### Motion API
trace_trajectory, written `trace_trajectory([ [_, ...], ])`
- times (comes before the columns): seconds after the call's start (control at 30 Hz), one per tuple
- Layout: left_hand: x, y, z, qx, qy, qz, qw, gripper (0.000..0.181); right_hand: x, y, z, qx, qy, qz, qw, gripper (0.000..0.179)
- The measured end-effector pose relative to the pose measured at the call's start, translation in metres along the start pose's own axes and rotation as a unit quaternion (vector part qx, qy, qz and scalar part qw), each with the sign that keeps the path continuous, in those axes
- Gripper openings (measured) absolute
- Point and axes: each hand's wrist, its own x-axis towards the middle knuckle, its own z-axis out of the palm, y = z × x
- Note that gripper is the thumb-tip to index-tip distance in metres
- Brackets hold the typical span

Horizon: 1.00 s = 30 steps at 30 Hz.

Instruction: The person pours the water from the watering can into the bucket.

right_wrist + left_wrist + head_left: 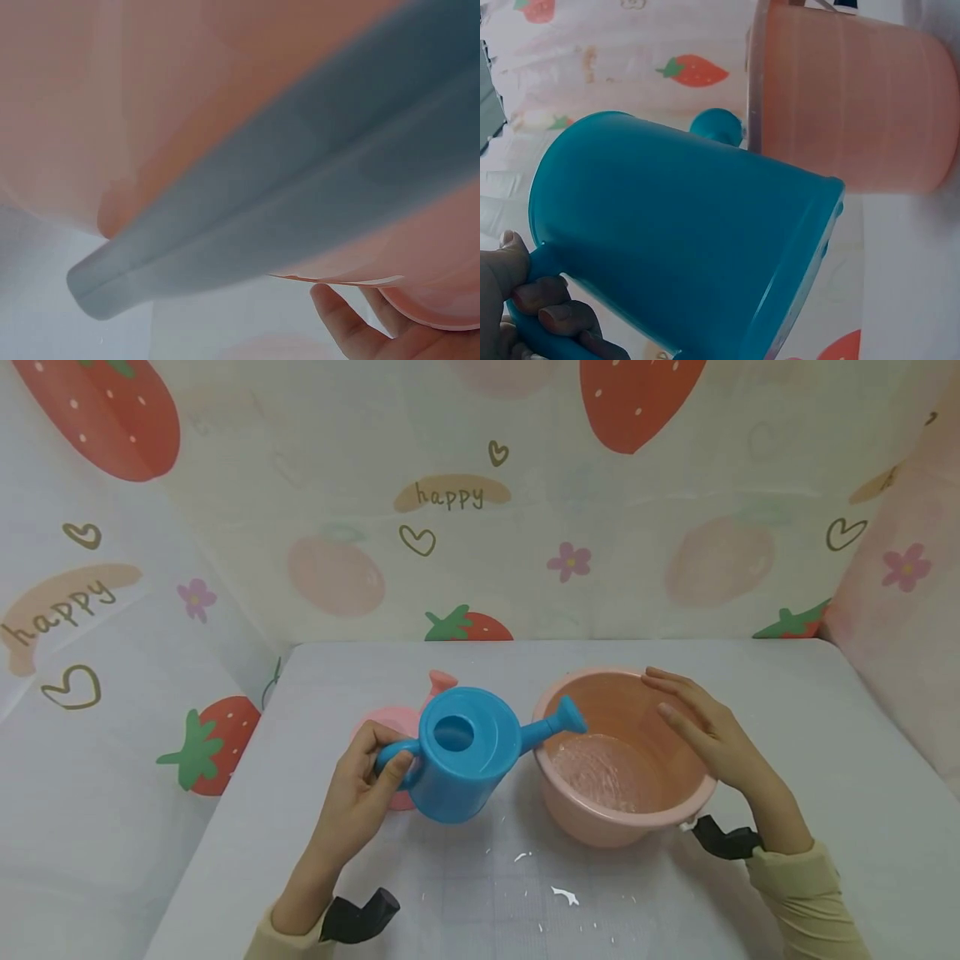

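Note:
My left hand grips the handle of a blue watering can, fingers curled through the loop and thumb on top. The can hangs slightly tilted, its spout head over the near-left part of a pink basin's opening. Shallow rippled water shows inside the basin. In the left wrist view, the can's body fills the middle beside the basin wall. At the basin's right rim my right hand rests with fingers extended, thumb toward the inside.
Behind the blue can, partly hidden, stands a pink watering can. Water splashes dot the white tabletop in front. A blurred grey-blue bar crosses the right wrist view. A strawberry-patterned curtain encloses the table's back and sides.

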Motion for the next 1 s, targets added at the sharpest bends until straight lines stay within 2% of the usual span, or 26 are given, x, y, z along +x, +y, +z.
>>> trace_trajectory([
  [0.7,0.0057,0.0026,-0.0022,0.007,-0.007,-0.011,0.9999,0.007,0.0016,-0.0012,-0.0001,0.001,-0.001,0.004,1.0,0.041],
  [1.0,0.0092,0.0051,-0.0019,0.029,-0.005,-0.02,0.9993,0.008,0.0011,0.0009,0.0006,0.008,0.001,0.002,1.0,0.041],
])
